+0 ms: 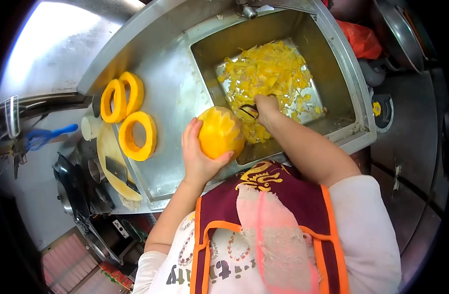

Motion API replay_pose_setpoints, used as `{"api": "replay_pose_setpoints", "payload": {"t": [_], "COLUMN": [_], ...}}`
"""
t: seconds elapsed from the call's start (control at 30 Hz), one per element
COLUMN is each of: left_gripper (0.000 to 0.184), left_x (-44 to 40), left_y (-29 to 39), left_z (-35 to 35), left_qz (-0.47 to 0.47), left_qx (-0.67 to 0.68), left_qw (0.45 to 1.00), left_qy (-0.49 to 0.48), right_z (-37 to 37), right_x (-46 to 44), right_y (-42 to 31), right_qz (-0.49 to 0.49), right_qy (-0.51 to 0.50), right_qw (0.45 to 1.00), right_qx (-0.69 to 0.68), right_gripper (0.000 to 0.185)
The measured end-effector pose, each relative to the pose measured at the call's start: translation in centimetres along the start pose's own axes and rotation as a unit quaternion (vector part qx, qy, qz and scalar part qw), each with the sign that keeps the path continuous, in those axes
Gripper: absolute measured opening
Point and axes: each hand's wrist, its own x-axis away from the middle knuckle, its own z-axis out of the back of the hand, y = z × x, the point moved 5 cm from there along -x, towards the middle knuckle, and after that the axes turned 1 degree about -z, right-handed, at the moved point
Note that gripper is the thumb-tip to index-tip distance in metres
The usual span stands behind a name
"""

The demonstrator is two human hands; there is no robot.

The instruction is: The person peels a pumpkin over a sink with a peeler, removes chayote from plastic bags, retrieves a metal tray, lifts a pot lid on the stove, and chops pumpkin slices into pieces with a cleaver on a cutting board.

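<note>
My left hand (199,154) is wrapped around the side of a peeled yellow pumpkin (219,132), holding it at the sink's near left edge. Pale zigzag strips of leftover skin mark the pumpkin's top. Just right of it, over the sink basin, my right hand (268,109) is closed around a dark-framed peeler (249,110), whose handle is mostly hidden by the fingers. A thick heap of yellow peelings (268,68) covers much of the basin floor below. On the steel drainboard to the left stand several pumpkin rings (137,136) with hollow middles.
A steel sink (332,63) with a tap (249,12) at its far rim takes up the centre. Farther left lie a round cutting board (107,142) with a cleaver (117,169) and a blue whisk (50,135). At the far right are a red bag (359,40) and a metal bowl (398,32).
</note>
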Motion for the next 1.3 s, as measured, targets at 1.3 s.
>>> {"api": "replay_pose_setpoints", "payload": {"t": [1.3], "left_gripper": [0.083], "left_x": [1.9], "left_y": [-0.5], "left_z": [-0.6], "left_qz": [0.023], "left_qx": [0.034], "left_qw": [0.999], "left_qy": [0.034], "right_z": [-3.6], "right_x": [7.3], "right_y": [0.5], "right_qz": [0.138], "right_qy": [-0.206], "right_qw": [0.969], "right_qx": [0.002], "right_gripper": [0.012]}}
